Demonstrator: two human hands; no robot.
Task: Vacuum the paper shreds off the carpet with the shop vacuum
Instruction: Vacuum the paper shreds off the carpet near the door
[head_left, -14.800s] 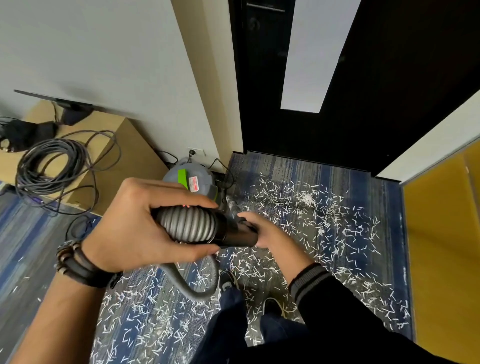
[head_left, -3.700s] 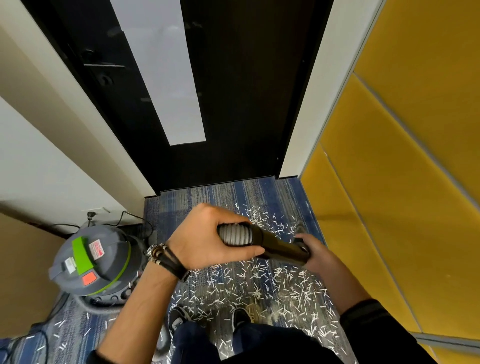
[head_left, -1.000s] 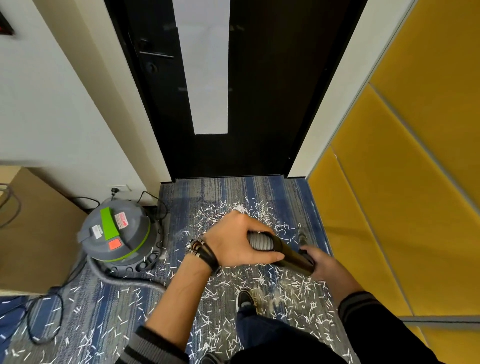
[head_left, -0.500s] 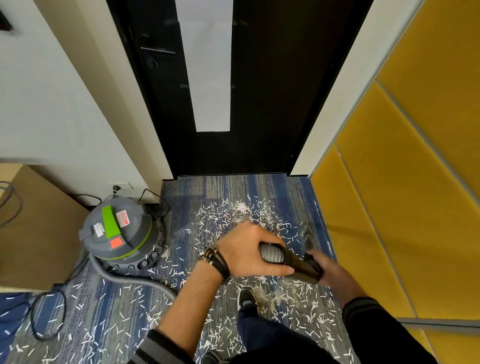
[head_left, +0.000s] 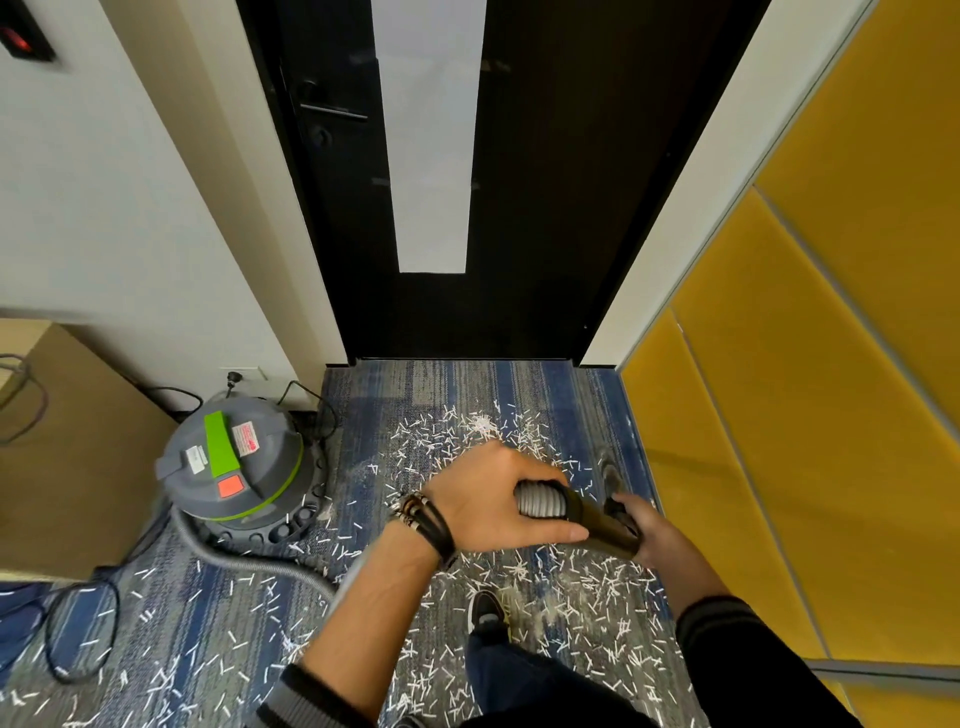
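at far left a dark cable loops over the carpet. next to it the grey-and-green shop vacuum sits by the wall, its power cord curling beside it. the grey hose leaves its base and trails right across the floor toward the hands. the left hand is wrapped around the ribbed hose end, thumb beneath and fingers over the top. just right of it the right hand is closed round the lower part of the black wand, which slants down toward the yellow wall panel (its mouth is hidden, so i cannot tell whether it touches the pile). paper shreds lie thick under both hands and around the shoe, thinner toward the door. most of the job looks undone. risks, as i judge them: the trailing hose could drag shreds about or catch the foot, a hard pull could tip the vacuum or tug its cord, and a stroke along the panel could leave pieces in the edge.
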